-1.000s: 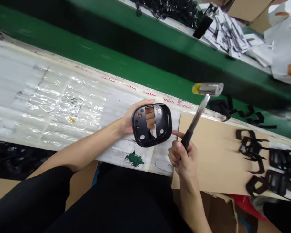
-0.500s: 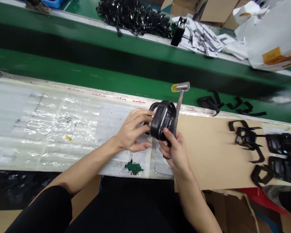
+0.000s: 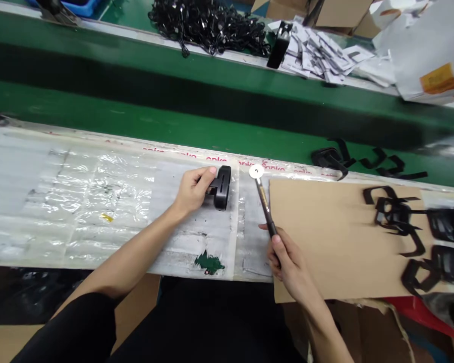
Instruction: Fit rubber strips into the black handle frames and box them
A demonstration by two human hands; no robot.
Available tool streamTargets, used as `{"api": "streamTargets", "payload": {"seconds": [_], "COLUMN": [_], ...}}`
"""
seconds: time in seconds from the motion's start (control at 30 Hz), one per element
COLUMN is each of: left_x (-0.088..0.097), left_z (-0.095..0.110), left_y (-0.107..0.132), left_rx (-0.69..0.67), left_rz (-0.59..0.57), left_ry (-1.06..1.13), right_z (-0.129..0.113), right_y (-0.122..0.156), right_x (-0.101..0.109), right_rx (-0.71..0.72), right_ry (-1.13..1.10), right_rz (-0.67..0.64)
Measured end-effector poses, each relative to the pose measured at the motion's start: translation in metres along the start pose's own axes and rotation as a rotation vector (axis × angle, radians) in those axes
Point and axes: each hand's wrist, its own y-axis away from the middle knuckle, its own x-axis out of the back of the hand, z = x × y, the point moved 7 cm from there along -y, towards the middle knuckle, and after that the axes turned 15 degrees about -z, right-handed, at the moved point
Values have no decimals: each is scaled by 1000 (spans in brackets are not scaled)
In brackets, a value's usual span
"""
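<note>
My left hand (image 3: 193, 189) is closed around one side of a black plastic part (image 3: 222, 187), which stands on the plastic-covered bench just left of a tape seam. Its far end, with a slot in it, points right; my fingers hide the rest. In my right hand (image 3: 287, 257) is a small hammer (image 3: 265, 201), gripped by its dark handle. The hammer's round pale face (image 3: 256, 171) is raised to the right of the black part, apart from it.
Cardboard (image 3: 318, 237) covers the bench at right, with several black plastic frames (image 3: 393, 212) on it. More black pieces (image 3: 331, 159) lie on the green strip. A pile of black cables (image 3: 208, 27) and white folded papers (image 3: 318, 50) sit on the far ledge.
The black part went from both hands to my left hand alone and turned, now down on the bench. My right hand let it go, moved right and lower, and tilted the hammer leftward.
</note>
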Motion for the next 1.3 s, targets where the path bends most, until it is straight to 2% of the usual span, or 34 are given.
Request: {"api": "streamTargets", "payload": {"seconds": [0.13,0.27,0.37,0.5,0.6,0.73,0.8,0.83,0.97,1.03,1.17,1.27,1.3], "left_x": [-8,-13,-15,-19,-20,-20,-21,-21,-21,-21,-19,-18,-18], "left_z": [9,14,14,14,15,17,17,18,17,18,18,19,19], "left_y": [3,5,3,-1,-1,-2,-2,-2,-1,-1,-2,-2,-2], "left_rx": [-7,57,89,134,161,151,141,136,134,126,125,133,132], "left_rz": [28,38,5,-102,-140,-142,-140,-135,-110,-109,-111,-103,-104], "left_ry": [-146,-141,-95,14,65,55,37,26,8,17,17,6,3], "right_z": [27,38,37,31,24,1,0,5,33,34,19,11,12], "right_y": [4,-1,-5,-3,5,17,16,12,0,1,8,10,9], "right_x": [-19,-43,-45,-38,-30,-17,-17,-21,-41,-38,-25,-24,-26], "right_rx": [-68,-136,-166,-143,-58,240,292,234,-189,-237,-86,118,137], "right_ry": [-98,-189,-144,-109,-172,-263,-277,-255,-47,15,-26,-177,-214], "right_rz": [-70,-172,-168,-123,-48,137,190,166,-53,-64,11,63,65]}}
